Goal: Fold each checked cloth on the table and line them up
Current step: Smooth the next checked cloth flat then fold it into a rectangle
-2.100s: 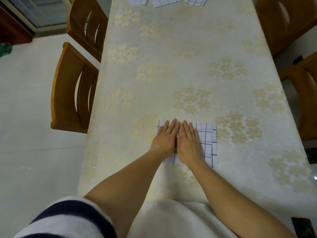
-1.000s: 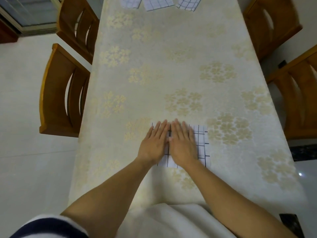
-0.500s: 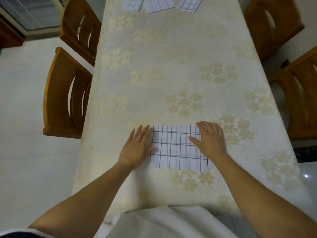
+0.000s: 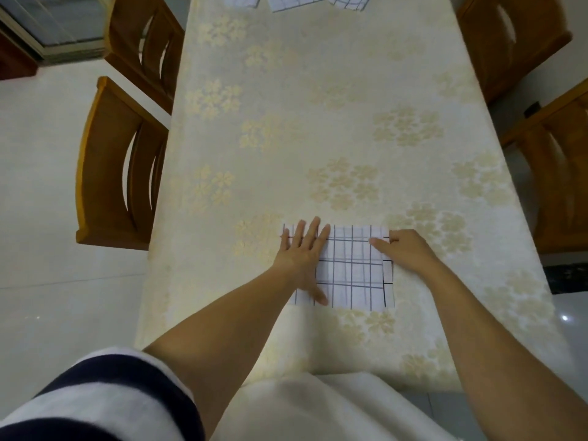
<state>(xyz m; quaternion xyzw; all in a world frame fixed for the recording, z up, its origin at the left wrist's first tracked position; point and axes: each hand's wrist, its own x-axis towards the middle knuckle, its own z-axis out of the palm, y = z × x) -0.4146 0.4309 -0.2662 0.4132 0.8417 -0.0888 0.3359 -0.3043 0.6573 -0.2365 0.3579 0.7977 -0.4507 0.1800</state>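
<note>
Checked cloth lies flat near the near edge of the table, a white rectangle with a dark grid. The right hand pinches the cloth's far right corner — thumb on top of the fabric, the curled fingers at the edge, so the grip is narrow and closed on the cloth. The left hand rests palm down on the cloth's left portion, fingers spread and pointing away from the person, thumb angled toward the near edge; it presses the fabric and grasps nothing.

Both forearms are bare and extend forward from the bottom of the view, converging on the cloth. A dark-and-white striped sleeve shows at the lower left.

Count of cloths: one under the hands, plus three further checked cloths in a row at the far end of the table, cut off by the top of the view. The tablecloth is cream with pale gold flower clusters.

Count of wooden chairs: four — two chairs on the left side, two on the right.
</note>
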